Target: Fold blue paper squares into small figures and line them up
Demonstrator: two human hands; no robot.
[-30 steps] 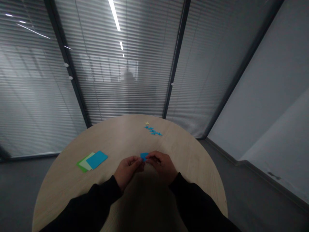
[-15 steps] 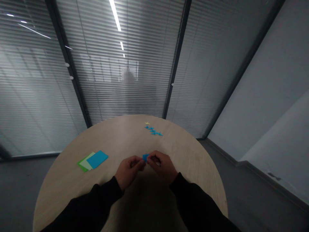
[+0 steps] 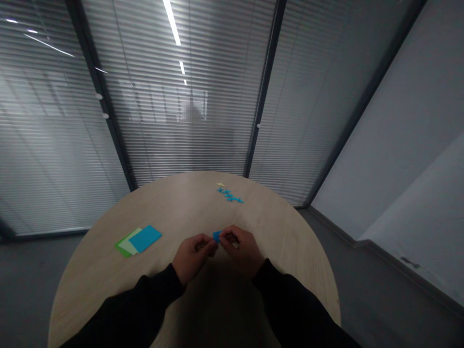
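A small piece of folded blue paper [image 3: 216, 235] is pinched between my two hands, just above the near middle of the table. My left hand [image 3: 194, 254] grips its left side between thumb and fingertips. On the right side, the thumb and forefinger of my right hand [image 3: 242, 246] close on the same piece. The fingers cover most of it, so its folds cannot be made out. Farther back lie several small blue folded paper stars [image 3: 229, 195], grouped in a slanting cluster, with one yellow paper star [image 3: 221, 184] behind them.
On the left of the round wooden table [image 3: 181, 203] lie overlapping sheets: a blue sheet [image 3: 145, 239] on top, a pale green sheet [image 3: 128, 243] and a brighter green sheet [image 3: 123, 250] beneath. Beyond the table's far edge stands a glass partition with blinds [image 3: 192, 145].
Both hands keep their pinch on the blue paper almost unchanged. The whole view has shifted very slightly.
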